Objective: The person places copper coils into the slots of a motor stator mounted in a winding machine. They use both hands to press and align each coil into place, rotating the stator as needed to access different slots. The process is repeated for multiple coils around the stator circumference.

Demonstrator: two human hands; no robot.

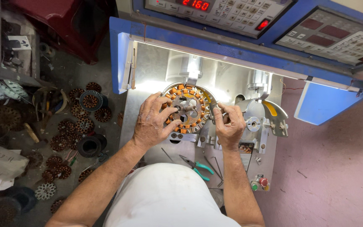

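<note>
left hand spread, gripping stator, hiding its left rim | right hand clenched beside it, contents unclear

We are seeing green-handled pliers lying below the blue control panel; left of it, probably wound stators are littering the floor.

Metal worktop before me, carrying green-handled pliers, thin rods, and the round wound stator on its fixture beneath my fingers.
</note>
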